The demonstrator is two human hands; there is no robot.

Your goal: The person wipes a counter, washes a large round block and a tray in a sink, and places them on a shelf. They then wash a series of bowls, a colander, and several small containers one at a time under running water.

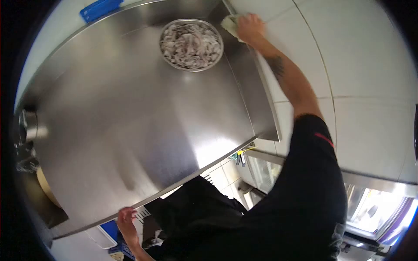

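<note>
With fingers wrapped round a pale, crumpled cloth (230, 27), my right hand (251, 28) reaches to the far right. It holds the cloth at the top edge of the steel counter's raised side, against the tiled wall. My left hand (126, 224) is at the front edge of the stainless steel counter (130, 100), its fingers curled on the rim. Just left of the cloth stands a round metal bowl (191, 69), filled with greyish-white, wet-looking pieces (191, 45) that resemble cut squid. Neither hand touches the bowl.
A blue plastic object (100, 9) lies beyond the counter's back rim. Metal containers (29, 125) and a dark plastic-looking bundle (27, 156) stand at the left end, near an opening. White tiles (370, 65) cover the right wall. A spray bottle (240, 157) hangs below the counter.
</note>
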